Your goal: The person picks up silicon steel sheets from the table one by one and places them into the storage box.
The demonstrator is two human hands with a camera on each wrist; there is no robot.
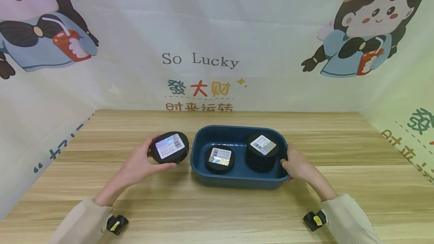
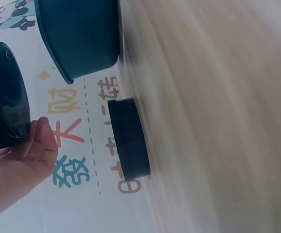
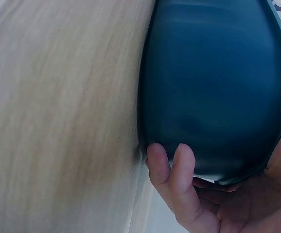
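"What does the big container hold?"

"The dark blue, rounded-rectangular, plastic-looking bin [image 1: 237, 183] has no lid and stands on the pale wood-grain tabletop [image 1: 203, 217]. Toward its 9 o'clock end lies a single flat, round, black case with a white label on top [image 1: 219, 165]. Toward 3 o'clock rises a stack of similar black round cases [image 1: 262, 157], a white label on the uppermost; I can't count how many are in it."

"And the hands?"

"The left hand [image 1: 140, 164] is at the bin's 9 o'clock, just outside it. It pinches a black, round, flat case with a white, shiny label [image 1: 169, 147] between thumb and fingers, lifted off the tabletop and slightly tilted, label upward. The right hand [image 1: 300, 164] grips the bin's end wall at 3 o'clock, thumb over the rim and fingers against the outside."

"Is that every case?"

"No. The left wrist view shows one more, a low black cylindrical case [image 2: 130, 141] resting on the tabletop outside the bin, lower than the held one. From the head it is mostly hidden."

"Can you see inside any of the cases?"

"I can't; only their outsides show."

"What's beyond the bin?"

"At 12 o'clock hangs a pale printed cloth backdrop [image 1: 288, 48] reading 'So Lucky' above coloured Chinese characters."
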